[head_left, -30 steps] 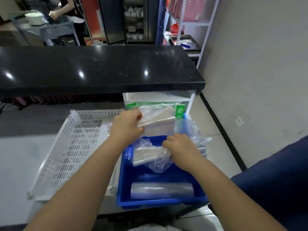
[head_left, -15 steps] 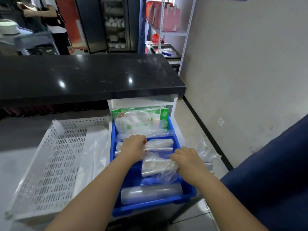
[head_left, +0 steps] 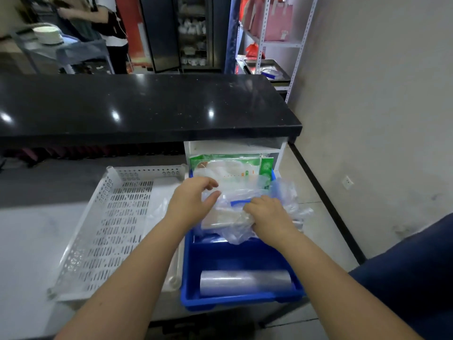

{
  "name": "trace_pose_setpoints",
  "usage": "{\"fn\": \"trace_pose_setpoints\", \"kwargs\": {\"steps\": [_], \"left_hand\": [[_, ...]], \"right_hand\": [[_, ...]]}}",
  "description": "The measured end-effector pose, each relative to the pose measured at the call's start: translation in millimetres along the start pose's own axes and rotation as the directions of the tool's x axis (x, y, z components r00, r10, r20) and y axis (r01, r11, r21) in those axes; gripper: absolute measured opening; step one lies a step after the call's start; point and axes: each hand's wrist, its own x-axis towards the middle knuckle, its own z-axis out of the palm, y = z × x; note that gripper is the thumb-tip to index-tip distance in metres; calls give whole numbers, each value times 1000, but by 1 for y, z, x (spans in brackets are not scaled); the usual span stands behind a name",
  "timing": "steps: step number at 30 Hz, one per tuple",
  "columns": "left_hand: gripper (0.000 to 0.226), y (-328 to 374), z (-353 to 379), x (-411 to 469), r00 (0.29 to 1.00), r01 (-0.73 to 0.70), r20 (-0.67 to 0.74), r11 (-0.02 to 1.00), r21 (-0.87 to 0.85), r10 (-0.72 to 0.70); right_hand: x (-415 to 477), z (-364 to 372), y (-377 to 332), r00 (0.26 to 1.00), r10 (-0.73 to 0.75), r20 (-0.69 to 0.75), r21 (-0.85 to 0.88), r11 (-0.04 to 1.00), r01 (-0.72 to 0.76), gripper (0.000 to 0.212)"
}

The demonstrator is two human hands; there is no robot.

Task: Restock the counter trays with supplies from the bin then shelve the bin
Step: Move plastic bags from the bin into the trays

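A blue bin [head_left: 235,256] sits on the white counter's right end. A clear plastic roll [head_left: 245,282] lies at its near end and a green-printed packet [head_left: 232,168] leans at its far end. Over the bin's middle, my right hand [head_left: 267,214] grips a crumpled clear plastic bag [head_left: 228,217] holding a flat pack. My left hand [head_left: 193,202] hovers just left of that bag, fingers spread and curved, touching or nearly touching it. A white perforated tray [head_left: 110,229] lies left of the bin, with a clear plastic sheet along its right side.
A raised black countertop [head_left: 137,106] runs across behind the bin and tray. A white shelf unit [head_left: 235,148] stands under its right end. Metal shelving [head_left: 269,40] stands far right; a person stands at the far left. Floor drops off right of the bin.
My left hand has let go of the small pack it held and now opens over the bag. The bag in my right hand has moved up and toward the bin's far half.
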Motion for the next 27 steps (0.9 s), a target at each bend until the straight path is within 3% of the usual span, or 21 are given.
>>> {"fn": "trace_pose_setpoints", "kwargs": {"steps": [3, 8, 11, 14, 18, 23, 27], "left_hand": [[35, 2, 9, -18, 989, -58, 138, 996, 73, 48], [34, -5, 40, -39, 951, 28, 295, 979, 201, -88], [26, -8, 48, -39, 952, 25, 293, 973, 228, -94], [23, -9, 50, -37, 960, -16, 274, 961, 274, -62], [14, -9, 54, -35, 962, 3, 259, 954, 298, -84], [23, -6, 54, -31, 951, 2, 290, 940, 341, -107], [28, -3, 46, -39, 988, -8, 152, 980, 197, -22]], "right_hand": [[23, 21, -22, 996, -39, 83, -48, 998, 43, 24], [29, 47, -24, 986, 18, 169, 8, 1000, -20, 22], [23, 47, -9, 987, 17, 160, 179, 983, -46, 33], [8, 33, 11, 989, 31, 143, 436, 895, -91, 55], [-7, 30, 25, 1000, 2, -12, 306, 952, 2, 29], [1, 41, 18, 990, 69, 120, 301, 948, -102, 18], [7, 45, 18, 987, 101, 127, 296, 946, -134, 16]]}}
